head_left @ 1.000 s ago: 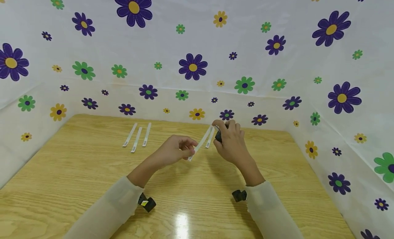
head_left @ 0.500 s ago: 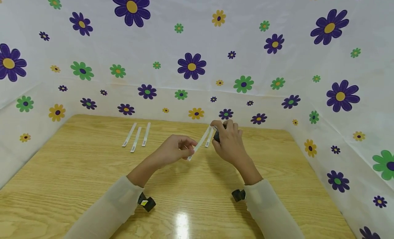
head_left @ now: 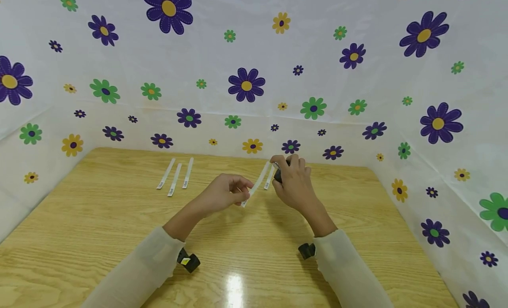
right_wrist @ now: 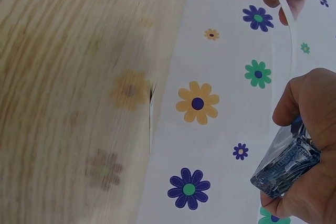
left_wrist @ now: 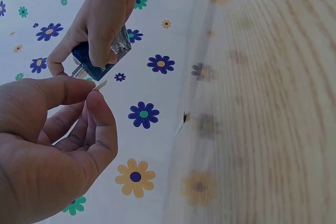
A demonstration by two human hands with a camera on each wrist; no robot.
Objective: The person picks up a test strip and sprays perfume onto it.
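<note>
My left hand [head_left: 224, 193] pinches the printed lower end of a white paper test strip [head_left: 259, 179] between thumb and index finger. The strip slants up towards the right hand, above the table. My right hand [head_left: 295, 184] grips a dark blue glass perfume bottle [right_wrist: 286, 163], with the index finger over the silver sprayer at its top. In the left wrist view the bottle [left_wrist: 89, 59] is tilted, its nozzle close to the strip [left_wrist: 100, 84]. The right fingers hide much of the bottle. Another paper strip [head_left: 268, 180] lies on the table behind, between the hands.
Three more white strips [head_left: 174, 180] with printed ends lie at the table's back left. A flowered white cloth [head_left: 206, 56] rises behind and at both sides of the wooden table [head_left: 246, 259]. Black wrist cameras hang below both sleeves.
Both hands hold nearly the same pose, strip and bottle still gripped. The whole view has drifted very slightly left.
</note>
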